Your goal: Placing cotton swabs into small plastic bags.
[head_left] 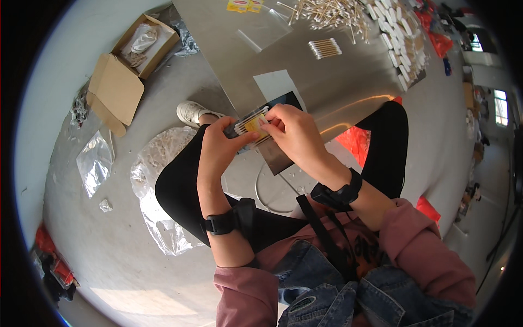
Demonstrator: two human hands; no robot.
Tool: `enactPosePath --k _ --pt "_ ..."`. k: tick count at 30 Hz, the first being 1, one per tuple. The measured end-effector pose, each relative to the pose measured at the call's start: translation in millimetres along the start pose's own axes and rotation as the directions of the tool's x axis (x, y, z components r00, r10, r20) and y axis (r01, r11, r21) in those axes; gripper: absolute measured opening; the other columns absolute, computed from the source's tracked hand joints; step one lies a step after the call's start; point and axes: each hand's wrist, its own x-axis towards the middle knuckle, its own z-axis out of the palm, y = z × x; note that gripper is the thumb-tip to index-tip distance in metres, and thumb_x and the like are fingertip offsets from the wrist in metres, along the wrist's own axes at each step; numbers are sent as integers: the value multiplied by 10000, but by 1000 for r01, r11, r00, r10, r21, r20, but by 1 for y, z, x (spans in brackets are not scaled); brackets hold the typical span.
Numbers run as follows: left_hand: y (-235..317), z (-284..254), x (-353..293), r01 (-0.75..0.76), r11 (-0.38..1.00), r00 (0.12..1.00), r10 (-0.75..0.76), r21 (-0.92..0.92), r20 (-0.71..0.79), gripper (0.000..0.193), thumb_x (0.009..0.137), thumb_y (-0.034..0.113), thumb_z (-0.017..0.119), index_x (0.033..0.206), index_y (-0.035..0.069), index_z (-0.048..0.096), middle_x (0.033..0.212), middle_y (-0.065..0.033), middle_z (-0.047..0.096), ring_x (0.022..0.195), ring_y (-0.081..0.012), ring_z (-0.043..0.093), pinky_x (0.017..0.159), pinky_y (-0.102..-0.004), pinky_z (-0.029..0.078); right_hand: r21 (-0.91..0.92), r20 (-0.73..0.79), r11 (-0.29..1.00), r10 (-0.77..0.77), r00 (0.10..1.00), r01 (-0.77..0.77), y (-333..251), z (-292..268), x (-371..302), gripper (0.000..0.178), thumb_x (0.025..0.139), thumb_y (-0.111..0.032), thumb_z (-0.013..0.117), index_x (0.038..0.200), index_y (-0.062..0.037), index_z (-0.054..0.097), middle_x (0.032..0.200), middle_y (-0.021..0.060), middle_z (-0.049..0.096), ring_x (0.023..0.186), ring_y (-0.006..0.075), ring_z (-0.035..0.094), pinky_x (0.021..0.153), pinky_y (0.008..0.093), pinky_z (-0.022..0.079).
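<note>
Just past the near edge of the metal table, my two hands meet at a small pack of cotton swabs [239,129] with a yellow label card [255,124] on its face. The white swab tips show toward the pack's left end. My left hand [219,146] grips it from the left, thumb along the lower side. The fingers of my right hand [297,133] are pinched together at the card's right side. Whether they hold the card or a clear wrapper around it cannot be made out.
On the metal table [348,82] lie loose cotton swabs [332,16], a neat row of swabs [325,48], many white bundles [395,35], clear plastic bags [265,37], yellow cards [244,5] and white paper [277,86]. An open cardboard box [117,90] and plastic bags [97,158] are on the floor.
</note>
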Motion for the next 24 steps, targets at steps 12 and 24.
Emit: enactPosePath --k 12,24 --pt "-14 4 -4 18 995 998 -23 -97 -52 367 800 269 869 902 -36 691 691 -4 640 610 -57 531 569 -233 429 241 -57 970 47 997 -32 6 -24 -6 189 948 -166 706 1090 -42 689 989 70 680 863 192 685 735 326 535" --pt "-5 84 -14 -183 780 675 -342 -598 -653 356 994 367 677 845 47 632 666 70 532 538 -11 423 456 -200 325 863 14 497 146 989 -86 9 14 4 618 1089 -439 407 1454 59 413 1485 216 456 1439 307 407 1217 441 289"
